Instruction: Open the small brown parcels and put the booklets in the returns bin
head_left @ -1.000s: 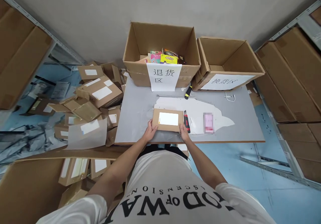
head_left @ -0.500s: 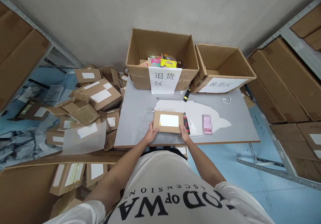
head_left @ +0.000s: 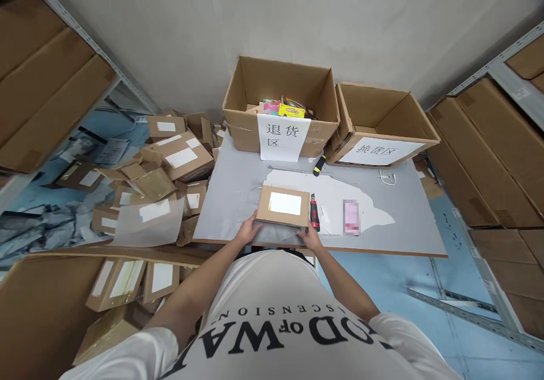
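A small flat cardboard box (head_left: 263, 207) with a white label on top lies in front of me near the table's front edge. At its near left corner is my left hand (head_left: 249, 229), fingers against the side and thumb below the front edge. My right hand (head_left: 312, 238) is at the near right corner in the same way, its thumb pointing inward. Both hands appear to hold the box lightly by these corners; part of the fingers is hidden. Just right of the box lies a red and black utility knife (head_left: 314, 212).
Two open cartons with paper signs stand behind: the left carton (head_left: 242, 136) contains colourful packages, the right carton (head_left: 335, 147) stands beside it. A yellow-black knife (head_left: 319, 165), white paper (head_left: 374, 215) and a pixelated pink item (head_left: 351, 217) lie on the table (head_left: 408, 215). Boxes (head_left: 182, 153) pile up left.
The thumbs have slid off the box's top to below its front edge. The box has shifted slightly away and left from the red knife. The view has moved a little.
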`<state>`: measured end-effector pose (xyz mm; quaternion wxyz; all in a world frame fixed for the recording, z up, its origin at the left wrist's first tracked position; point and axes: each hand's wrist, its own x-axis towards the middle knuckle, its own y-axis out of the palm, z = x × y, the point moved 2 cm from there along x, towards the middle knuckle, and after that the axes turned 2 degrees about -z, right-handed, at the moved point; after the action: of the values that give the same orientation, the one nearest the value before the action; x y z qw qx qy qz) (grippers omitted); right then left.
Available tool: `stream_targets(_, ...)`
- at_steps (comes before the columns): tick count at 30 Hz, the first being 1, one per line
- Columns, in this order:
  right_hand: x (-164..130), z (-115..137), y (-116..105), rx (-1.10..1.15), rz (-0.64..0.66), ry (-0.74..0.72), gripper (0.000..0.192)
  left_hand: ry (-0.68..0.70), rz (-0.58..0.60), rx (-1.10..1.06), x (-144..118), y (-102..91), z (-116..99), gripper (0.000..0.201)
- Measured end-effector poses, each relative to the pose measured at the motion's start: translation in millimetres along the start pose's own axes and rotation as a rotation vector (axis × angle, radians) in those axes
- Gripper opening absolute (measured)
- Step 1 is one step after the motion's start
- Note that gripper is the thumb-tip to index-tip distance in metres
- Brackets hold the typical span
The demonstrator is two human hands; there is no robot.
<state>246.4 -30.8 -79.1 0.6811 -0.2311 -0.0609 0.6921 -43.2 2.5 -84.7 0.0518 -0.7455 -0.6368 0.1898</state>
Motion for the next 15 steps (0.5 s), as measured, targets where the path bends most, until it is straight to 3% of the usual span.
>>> stream_targets(3, 6, 0, 0, -0.091, -0.015, 0.03, 0.061, 0.006, -0.019, 0.059, 4, 1.7, 1, 0.057)
stream_targets(7, 9, 5, -3, -0.117, -0.019, 0.018, 0.056, -0.008, -0.052, 0.064, 2, 2.5, -4, 0.048)
stream_targets(15, 13, 41, -23, -0.15, -0.067, -0.008, 0.045, 0.025, -0.106, 0.16, 0, -15.1, -41, 0.041)
